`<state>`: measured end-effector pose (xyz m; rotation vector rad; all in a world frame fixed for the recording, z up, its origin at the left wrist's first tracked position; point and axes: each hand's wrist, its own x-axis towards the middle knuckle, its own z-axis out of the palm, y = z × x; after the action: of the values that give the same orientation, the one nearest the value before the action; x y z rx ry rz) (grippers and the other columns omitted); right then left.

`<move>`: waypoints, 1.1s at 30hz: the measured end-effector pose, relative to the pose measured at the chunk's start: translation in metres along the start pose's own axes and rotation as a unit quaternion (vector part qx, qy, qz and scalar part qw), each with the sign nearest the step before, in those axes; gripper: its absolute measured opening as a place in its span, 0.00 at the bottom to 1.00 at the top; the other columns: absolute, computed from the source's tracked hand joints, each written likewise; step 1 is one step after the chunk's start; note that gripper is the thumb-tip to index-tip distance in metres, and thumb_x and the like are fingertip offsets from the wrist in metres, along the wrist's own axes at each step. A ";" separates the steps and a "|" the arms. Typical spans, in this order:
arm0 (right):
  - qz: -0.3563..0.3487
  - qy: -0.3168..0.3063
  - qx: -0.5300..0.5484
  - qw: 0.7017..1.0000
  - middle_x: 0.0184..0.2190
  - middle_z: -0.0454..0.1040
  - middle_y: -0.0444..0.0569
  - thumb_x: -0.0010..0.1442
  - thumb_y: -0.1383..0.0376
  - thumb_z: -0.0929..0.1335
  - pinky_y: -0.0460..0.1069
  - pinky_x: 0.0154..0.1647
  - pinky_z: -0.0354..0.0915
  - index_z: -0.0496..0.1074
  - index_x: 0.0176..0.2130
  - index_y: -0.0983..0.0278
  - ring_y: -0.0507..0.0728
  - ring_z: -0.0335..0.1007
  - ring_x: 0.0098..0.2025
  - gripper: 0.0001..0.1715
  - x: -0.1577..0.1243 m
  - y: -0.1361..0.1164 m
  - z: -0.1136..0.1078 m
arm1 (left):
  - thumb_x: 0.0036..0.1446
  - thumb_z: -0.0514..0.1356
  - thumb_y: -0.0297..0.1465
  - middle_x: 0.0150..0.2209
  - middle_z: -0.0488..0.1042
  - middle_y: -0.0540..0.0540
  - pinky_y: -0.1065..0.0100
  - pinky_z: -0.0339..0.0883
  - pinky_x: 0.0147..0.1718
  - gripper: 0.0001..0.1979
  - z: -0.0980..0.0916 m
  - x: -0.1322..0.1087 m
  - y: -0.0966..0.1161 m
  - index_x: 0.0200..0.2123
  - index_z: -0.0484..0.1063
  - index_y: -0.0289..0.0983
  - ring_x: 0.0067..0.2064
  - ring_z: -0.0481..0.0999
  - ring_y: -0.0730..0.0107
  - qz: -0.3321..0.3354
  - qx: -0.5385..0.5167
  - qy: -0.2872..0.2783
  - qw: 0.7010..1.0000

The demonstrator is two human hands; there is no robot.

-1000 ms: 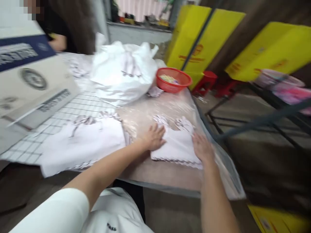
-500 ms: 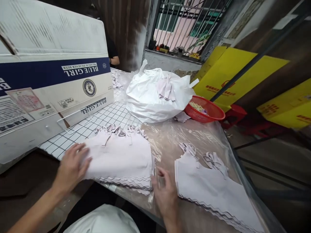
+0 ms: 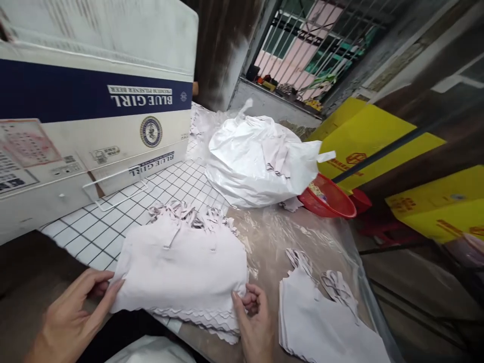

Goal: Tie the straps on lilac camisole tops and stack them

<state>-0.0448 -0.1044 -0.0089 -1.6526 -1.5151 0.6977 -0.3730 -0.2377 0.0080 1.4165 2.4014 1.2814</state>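
Two hands bracket the stack of white bags (image 3: 185,267). My left hand (image 3: 71,317) has its fingers spread along one edge. My right hand (image 3: 255,322) curls at the near corner, pinch unclear. I'd press inward evenly, squaring the layers.

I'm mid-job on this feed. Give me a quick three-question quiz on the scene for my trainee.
1. True or false: the red round plastic basket sits on top of the printed cardboard box.
2. Which thing do both the left hand and the right hand touch? A) the near-left stack of white scallop-edged bags B) the right-hand stack of white bags C) the printed cardboard box
3. Fill in: the near-left stack lies partly on a white wire ____.

Key
1. False: the basket stands beside the crumpled white plastic sack.
2. A
3. grid
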 end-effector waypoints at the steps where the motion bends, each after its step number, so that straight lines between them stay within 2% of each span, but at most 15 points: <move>1: -0.002 0.007 -0.011 1.000 0.22 0.67 0.42 0.52 0.41 0.71 0.48 0.28 0.65 0.72 0.36 0.62 0.54 0.66 0.24 0.29 0.001 -0.001 0.001 | 0.59 0.61 0.44 0.30 0.74 0.49 0.74 0.68 0.23 0.13 -0.002 0.001 0.006 0.37 0.75 0.41 0.29 0.74 0.69 0.019 -0.005 -0.003 1.000; 3: -0.035 0.011 -0.032 0.999 0.22 0.67 0.43 0.54 0.41 0.70 0.49 0.30 0.65 0.70 0.30 0.61 0.54 0.65 0.25 0.26 0.001 -0.007 0.001 | 0.61 0.61 0.39 0.31 0.75 0.48 0.73 0.70 0.28 0.09 -0.004 0.003 0.015 0.37 0.74 0.39 0.30 0.75 0.70 0.060 -0.018 0.009 0.998; 7: -0.177 -0.014 -0.071 0.982 0.26 0.69 0.46 0.62 0.51 0.67 0.50 0.33 0.65 0.69 0.28 0.60 0.56 0.67 0.29 0.18 0.000 -0.023 -0.005 | 0.59 0.62 0.29 0.31 0.76 0.49 0.70 0.72 0.36 0.03 -0.005 0.002 0.027 0.38 0.74 0.40 0.33 0.76 0.68 0.101 -0.033 0.056 0.993; 10: -0.224 -0.036 -0.075 0.971 0.27 0.71 0.47 0.62 0.56 0.67 0.49 0.34 0.66 0.71 0.29 0.59 0.56 0.70 0.30 0.13 -0.003 -0.030 -0.010 | 0.60 0.61 0.30 0.30 0.75 0.49 0.69 0.71 0.35 0.02 -0.006 0.000 0.029 0.34 0.74 0.41 0.32 0.76 0.68 0.078 -0.063 0.047 0.994; 12: -0.191 -0.029 -0.046 0.980 0.29 0.72 0.47 0.61 0.53 0.68 0.50 0.37 0.68 0.70 0.29 0.59 0.57 0.71 0.32 0.15 -0.005 -0.031 -0.013 | 0.60 0.60 0.35 0.31 0.75 0.49 0.69 0.70 0.31 0.06 -0.010 -0.003 0.031 0.31 0.73 0.41 0.30 0.74 0.68 0.003 -0.090 0.014 0.996; 15: -0.057 -0.033 0.033 0.997 0.30 0.74 0.48 0.56 0.46 0.71 0.49 0.37 0.70 0.68 0.29 0.60 0.57 0.72 0.33 0.21 -0.011 -0.030 -0.020 | 0.58 0.61 0.45 0.28 0.73 0.50 0.72 0.64 0.23 0.14 -0.018 -0.010 0.036 0.30 0.71 0.40 0.26 0.70 0.71 -0.159 -0.154 -0.036 0.975; 18: 0.075 -0.085 0.115 0.987 0.28 0.74 0.44 0.49 0.45 0.75 0.47 0.35 0.71 0.68 0.34 0.60 0.56 0.73 0.32 0.25 -0.018 -0.029 -0.028 | 0.53 0.63 0.52 0.22 0.66 0.55 0.74 0.59 0.21 0.21 -0.020 -0.021 0.041 0.30 0.67 0.40 0.23 0.64 0.74 -0.294 -0.270 -0.061 0.915; 21: 0.142 -0.091 0.161 0.972 0.29 0.75 0.43 0.44 0.47 0.77 0.47 0.37 0.72 0.70 0.39 0.60 0.57 0.75 0.34 0.29 -0.025 -0.027 -0.032 | 0.48 0.67 0.53 0.23 0.69 0.55 0.74 0.58 0.22 0.25 -0.016 -0.033 0.038 0.34 0.68 0.38 0.23 0.64 0.75 -0.378 -0.380 -0.115 0.837; 23: 0.172 -0.108 0.171 0.964 0.28 0.76 0.43 0.40 0.49 0.79 0.48 0.37 0.72 0.70 0.39 0.61 0.57 0.76 0.34 0.31 -0.029 -0.025 -0.032 | 0.45 0.70 0.51 0.26 0.73 0.52 0.73 0.57 0.23 0.27 -0.014 -0.039 0.032 0.37 0.71 0.36 0.24 0.66 0.74 -0.391 -0.413 -0.167 0.805; 27: 0.202 -0.120 0.185 0.954 0.26 0.75 0.41 0.37 0.51 0.80 0.48 0.34 0.72 0.67 0.35 0.60 0.56 0.75 0.30 0.31 -0.033 -0.020 -0.033 | 0.45 0.71 0.50 0.29 0.76 0.47 0.72 0.59 0.26 0.27 -0.019 -0.045 0.022 0.36 0.75 0.33 0.27 0.69 0.72 -0.389 -0.415 -0.244 0.785; 30: 0.203 -0.107 0.191 0.954 0.24 0.74 0.39 0.37 0.52 0.80 0.47 0.32 0.71 0.65 0.33 0.58 0.54 0.74 0.28 0.30 -0.035 -0.020 -0.038 | 0.46 0.70 0.51 0.31 0.79 0.45 0.70 0.64 0.31 0.27 -0.026 -0.045 0.026 0.38 0.78 0.33 0.31 0.73 0.68 -0.384 -0.440 -0.272 0.765; 33: 0.198 -0.135 0.166 0.957 0.25 0.76 0.41 0.38 0.50 0.80 0.49 0.30 0.72 0.66 0.34 0.58 0.57 0.76 0.28 0.30 -0.036 -0.023 -0.045 | 0.45 0.70 0.52 0.36 0.81 0.43 0.66 0.68 0.39 0.28 -0.031 -0.044 0.034 0.40 0.79 0.33 0.38 0.76 0.62 -0.368 -0.488 -0.278 0.741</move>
<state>-0.0264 -0.1475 0.0315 -1.6581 -1.1626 1.3651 -0.3382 -0.2828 0.0368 0.3500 1.2299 1.2616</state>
